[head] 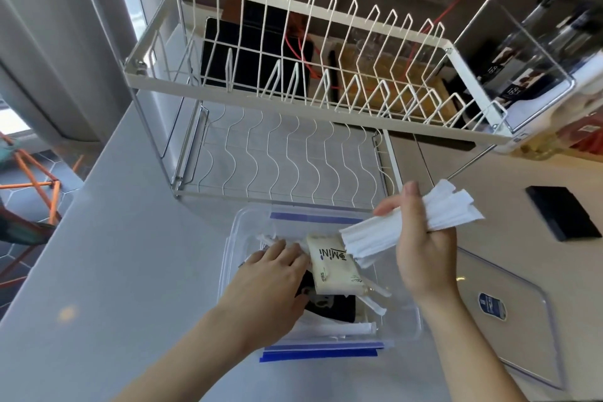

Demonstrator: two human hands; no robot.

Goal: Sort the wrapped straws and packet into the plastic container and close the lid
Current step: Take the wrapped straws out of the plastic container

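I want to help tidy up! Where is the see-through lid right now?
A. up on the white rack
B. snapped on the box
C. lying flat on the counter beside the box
C: the clear lid lies flat on the counter, to the right of the open plastic container, below the right hand gripping the wrapped straws.

Soft, even daylight fills the scene, brightest at the window (14,119) on the left. A faint warm glare spot marks the bench (67,313). Wide-angle distortion bends the rack (293,88) and edges; the far upper right corner is blurred.
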